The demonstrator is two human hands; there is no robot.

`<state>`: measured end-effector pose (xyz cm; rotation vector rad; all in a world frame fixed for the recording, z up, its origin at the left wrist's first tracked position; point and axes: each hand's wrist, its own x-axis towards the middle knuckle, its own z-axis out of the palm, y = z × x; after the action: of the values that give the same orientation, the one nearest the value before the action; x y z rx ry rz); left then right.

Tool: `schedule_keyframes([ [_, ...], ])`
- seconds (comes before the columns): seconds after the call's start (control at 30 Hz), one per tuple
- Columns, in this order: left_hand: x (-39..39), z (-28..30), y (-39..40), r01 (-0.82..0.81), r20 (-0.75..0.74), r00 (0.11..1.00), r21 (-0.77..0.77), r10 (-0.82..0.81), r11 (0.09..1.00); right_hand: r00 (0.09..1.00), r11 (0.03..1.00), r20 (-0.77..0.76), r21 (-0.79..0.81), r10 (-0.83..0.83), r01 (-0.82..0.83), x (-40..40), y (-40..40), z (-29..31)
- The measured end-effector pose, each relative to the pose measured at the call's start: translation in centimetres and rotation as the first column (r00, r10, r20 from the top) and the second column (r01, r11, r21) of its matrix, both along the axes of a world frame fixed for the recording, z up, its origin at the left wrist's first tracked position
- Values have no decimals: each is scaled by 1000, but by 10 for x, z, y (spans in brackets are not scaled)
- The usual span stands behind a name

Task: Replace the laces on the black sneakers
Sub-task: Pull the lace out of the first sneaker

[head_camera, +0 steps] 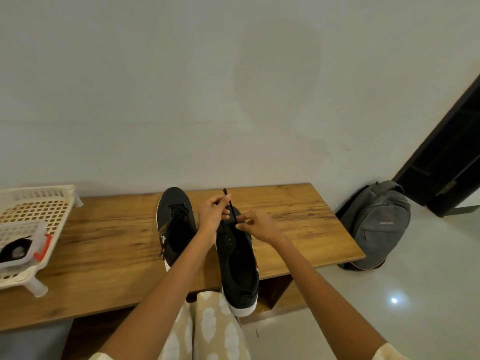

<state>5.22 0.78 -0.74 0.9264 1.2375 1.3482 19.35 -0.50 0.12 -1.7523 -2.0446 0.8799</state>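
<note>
Item: two black sneakers on a wooden bench [298,229], toes pointing to 12 o'clock. We find the left sneaker [175,229] already carrying a black lace, its loose ends trailing toward 6 o'clock. The right sneaker [237,268] stands just beside it at its 3 o'clock, heel overhanging the bench's near edge, eyelets mostly bare; we judge it sits closest so both hands can reach the toe-end eyelets.

Item: lace [230,205], black. Our left hand [213,214] pinches it near the tip, which sticks up toward 12 o'clock. Our right hand [257,226] pinches a lower stretch beside the eyelets. The hands are close together, each closed on the lace, likely keeping it taut for threading.

Item: white slatted tray [33,203] at 9 o'clock. Inside it sits a clear lidded box with red clips [22,242] holding something dark; we cannot tell what.

Item: grey backpack [376,224] on the floor at 3 o'clock, against the wall.
</note>
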Motion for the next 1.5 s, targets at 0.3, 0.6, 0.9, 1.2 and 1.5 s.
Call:
schedule_keyframes([
  [0.3,-6,-27,-10,267,-349,903,-1,-250,964,999,975,10,219,-52,49,-18,11,23],
  [0.6,-9,-33,-10,171,-96,979,-82,-179,982,873,969,-435,3,-222,248,-33,19,30],
  [0.9,-11,-20,15,-74,-271,963,-247,5,966,991,1000,131,-21,-12,14,-23,10,-5],
  [1.2,-16,-14,0,142,-671,655,-342,-347,929,875,991,482,95,39,-96,-34,10,-11],
  [1.5,-24,-11,-6,223,-952,284,-54,-117,973,861,881,-263,75,-434,467,-24,5,-34],
])
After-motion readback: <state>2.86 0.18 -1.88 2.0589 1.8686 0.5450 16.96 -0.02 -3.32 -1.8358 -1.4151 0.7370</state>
